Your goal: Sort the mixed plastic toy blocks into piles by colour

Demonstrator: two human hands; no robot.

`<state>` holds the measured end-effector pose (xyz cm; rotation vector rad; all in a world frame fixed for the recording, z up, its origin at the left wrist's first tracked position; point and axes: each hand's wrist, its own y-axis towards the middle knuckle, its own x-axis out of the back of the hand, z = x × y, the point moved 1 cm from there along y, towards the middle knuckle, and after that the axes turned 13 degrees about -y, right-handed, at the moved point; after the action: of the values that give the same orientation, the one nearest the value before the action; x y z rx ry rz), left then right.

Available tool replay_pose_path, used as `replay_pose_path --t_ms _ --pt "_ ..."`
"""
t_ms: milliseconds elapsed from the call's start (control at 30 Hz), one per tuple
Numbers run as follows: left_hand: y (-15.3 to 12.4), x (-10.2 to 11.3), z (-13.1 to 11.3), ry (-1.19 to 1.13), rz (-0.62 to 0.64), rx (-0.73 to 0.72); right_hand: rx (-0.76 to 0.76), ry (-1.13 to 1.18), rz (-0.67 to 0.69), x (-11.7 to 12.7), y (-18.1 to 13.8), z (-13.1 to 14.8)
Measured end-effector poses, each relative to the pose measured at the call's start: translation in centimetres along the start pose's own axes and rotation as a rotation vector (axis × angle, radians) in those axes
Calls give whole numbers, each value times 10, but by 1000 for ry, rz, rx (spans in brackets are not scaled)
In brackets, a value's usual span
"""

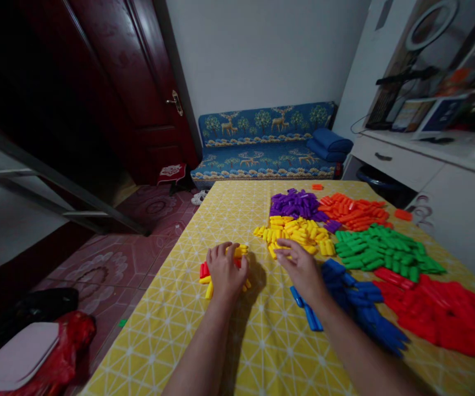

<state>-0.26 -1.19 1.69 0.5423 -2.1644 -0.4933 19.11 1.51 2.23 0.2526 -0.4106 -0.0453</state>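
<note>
On the patterned yellow tablecloth (188,242), my left hand (225,272) arches over a small cluster of yellow and red oblong plastic pieces (204,270). Its fingers are bent and apart, and the hand hides part of the cluster. My right hand (301,269) reaches to the near edge of a heap of yellow plastic pieces (299,231), thumb and forefinger apart. A yellow piece lies close to its fingertips; whether they touch it is unclear. Blue plastic pieces (351,291) lie beside and partly under the right forearm.
Purple pieces (295,203), orange pieces (353,212), green pieces (386,250) and red pieces (443,313) form heaps on the table's right side. Beyond the table stands a blue patterned sofa (258,157). A white cabinet (452,192) is at the right, a dark red door (138,82) at the left.
</note>
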Motion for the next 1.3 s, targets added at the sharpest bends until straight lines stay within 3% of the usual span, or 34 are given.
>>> replay_pose_path --t_ms 100,233,467,733,967,1300 --pt "-1 9 1 137 35 130 72 -50 48 -40 -42 13" --pt "-2 15 6 163 176 235 172 -345 112 -60 -62 18" --pt "-1 4 11 21 261 74 252 -576 133 -68 -56 14" --pt "-1 -5 15 -210 318 -3 131 -346 91 -62 -51 9" --pt "-3 -2 2 -329 442 -114 83 -126 -52 -60 -46 -3" --pt "-8 -4 -5 -570 396 -156 68 5 -172 -58 -57 2"
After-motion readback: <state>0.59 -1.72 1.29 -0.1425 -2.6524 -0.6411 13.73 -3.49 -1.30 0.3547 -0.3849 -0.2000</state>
